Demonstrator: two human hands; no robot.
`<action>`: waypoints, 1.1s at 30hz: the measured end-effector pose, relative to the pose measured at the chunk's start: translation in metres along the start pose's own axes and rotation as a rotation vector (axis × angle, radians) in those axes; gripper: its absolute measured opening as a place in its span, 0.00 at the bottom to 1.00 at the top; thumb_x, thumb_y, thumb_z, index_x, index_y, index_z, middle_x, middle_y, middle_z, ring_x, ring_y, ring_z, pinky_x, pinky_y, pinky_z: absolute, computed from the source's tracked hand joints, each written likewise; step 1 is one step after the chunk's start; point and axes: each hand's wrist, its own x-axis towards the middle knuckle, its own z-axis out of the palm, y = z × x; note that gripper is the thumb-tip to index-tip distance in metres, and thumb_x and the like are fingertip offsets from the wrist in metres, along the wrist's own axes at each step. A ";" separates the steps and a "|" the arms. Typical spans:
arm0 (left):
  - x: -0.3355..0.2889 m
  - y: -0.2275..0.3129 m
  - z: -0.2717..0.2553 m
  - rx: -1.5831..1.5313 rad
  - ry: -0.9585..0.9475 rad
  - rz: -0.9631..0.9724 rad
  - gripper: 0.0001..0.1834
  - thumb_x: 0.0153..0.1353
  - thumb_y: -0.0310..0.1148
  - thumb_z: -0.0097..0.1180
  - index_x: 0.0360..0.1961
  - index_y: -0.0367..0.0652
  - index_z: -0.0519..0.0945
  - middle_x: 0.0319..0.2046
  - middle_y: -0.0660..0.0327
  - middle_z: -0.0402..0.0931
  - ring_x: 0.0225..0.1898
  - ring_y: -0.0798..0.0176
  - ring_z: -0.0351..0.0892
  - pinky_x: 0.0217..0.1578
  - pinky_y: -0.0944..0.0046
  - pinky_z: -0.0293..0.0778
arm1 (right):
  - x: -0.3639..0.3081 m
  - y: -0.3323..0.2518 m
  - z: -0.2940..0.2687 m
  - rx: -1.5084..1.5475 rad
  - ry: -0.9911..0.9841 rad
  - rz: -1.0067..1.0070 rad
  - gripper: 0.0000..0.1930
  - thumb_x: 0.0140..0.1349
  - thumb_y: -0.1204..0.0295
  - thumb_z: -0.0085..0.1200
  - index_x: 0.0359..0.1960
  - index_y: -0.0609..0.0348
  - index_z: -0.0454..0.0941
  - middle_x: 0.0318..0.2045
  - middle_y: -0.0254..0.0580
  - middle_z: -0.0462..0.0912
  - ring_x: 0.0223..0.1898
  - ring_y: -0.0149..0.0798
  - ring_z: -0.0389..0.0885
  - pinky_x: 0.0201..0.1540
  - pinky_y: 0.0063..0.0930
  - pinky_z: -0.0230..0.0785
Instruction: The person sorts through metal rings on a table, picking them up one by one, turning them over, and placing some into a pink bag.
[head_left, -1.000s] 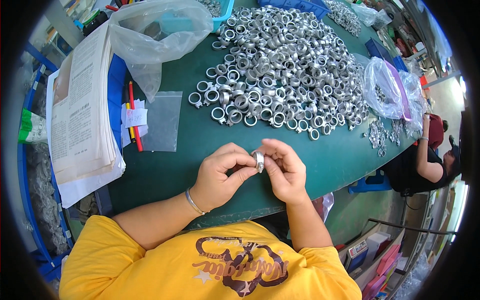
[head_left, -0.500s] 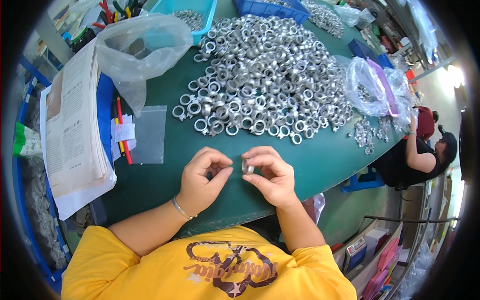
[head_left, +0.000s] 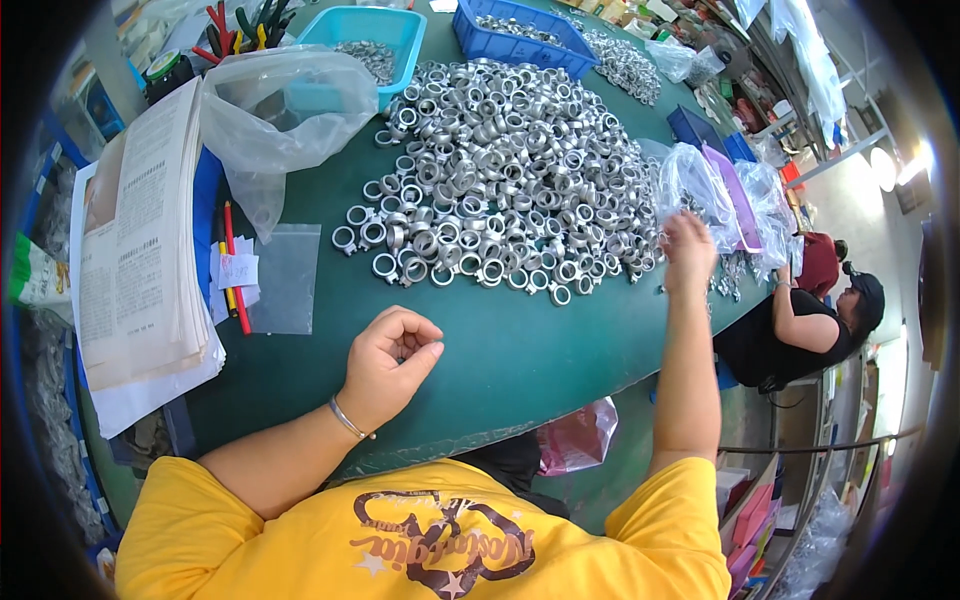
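My left hand (head_left: 393, 358) hovers over the green table near its front edge, fingers curled toward the thumb. Whatever lies inside them, if anything, is hidden. My right hand (head_left: 690, 252) is stretched out to the right edge of a big pile of silver metal rings (head_left: 510, 170), many with a small lug. It is beside a clear plastic bag (head_left: 685, 180) and small metal parts (head_left: 732, 275). Its fingers are bent and blurred, so I cannot make out whether they hold anything.
Left of the pile are a clear bag (head_left: 290, 110), stacked papers (head_left: 140, 240), pencils (head_left: 232, 270) and a flat zip bag (head_left: 287, 280). Behind it stand a turquoise bin (head_left: 400, 40) and a blue basket (head_left: 520, 45) with metal parts. A co-worker (head_left: 800, 325) sits at the right.
My right hand, which held a metal ring beside my left hand, has swung right and away to the small parts. The left hand has shifted slightly and stays curled.
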 end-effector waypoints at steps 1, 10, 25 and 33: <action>-0.001 0.001 -0.001 0.000 0.004 -0.004 0.06 0.51 0.16 0.54 0.30 0.37 0.73 0.31 0.65 0.68 0.30 0.75 0.70 0.31 0.77 0.68 | -0.025 -0.001 0.022 -0.130 -0.184 0.011 0.10 0.54 0.76 0.53 0.39 0.63 0.75 0.26 0.38 0.78 0.25 0.29 0.77 0.21 0.19 0.68; 0.001 0.003 0.001 -0.055 -0.016 -0.025 0.05 0.51 0.17 0.53 0.29 0.36 0.74 0.31 0.64 0.69 0.31 0.75 0.70 0.31 0.77 0.68 | -0.135 0.009 0.087 -0.697 -0.539 -0.493 0.07 0.49 0.72 0.59 0.28 0.63 0.80 0.26 0.41 0.73 0.31 0.39 0.73 0.32 0.29 0.66; 0.001 0.005 -0.004 -0.140 -0.043 -0.010 0.05 0.57 0.24 0.53 0.34 0.33 0.76 0.32 0.63 0.71 0.27 0.74 0.71 0.28 0.77 0.68 | -0.213 0.017 0.096 -0.028 -0.921 -0.470 0.08 0.44 0.84 0.59 0.28 0.63 0.76 0.27 0.42 0.78 0.27 0.35 0.77 0.30 0.22 0.70; 0.001 0.006 -0.002 0.004 -0.065 0.087 0.04 0.52 0.20 0.57 0.30 0.35 0.76 0.33 0.63 0.71 0.31 0.74 0.71 0.30 0.78 0.69 | -0.215 0.017 0.097 0.084 -0.846 -0.466 0.08 0.52 0.86 0.50 0.33 0.64 0.73 0.30 0.45 0.78 0.28 0.33 0.77 0.30 0.21 0.70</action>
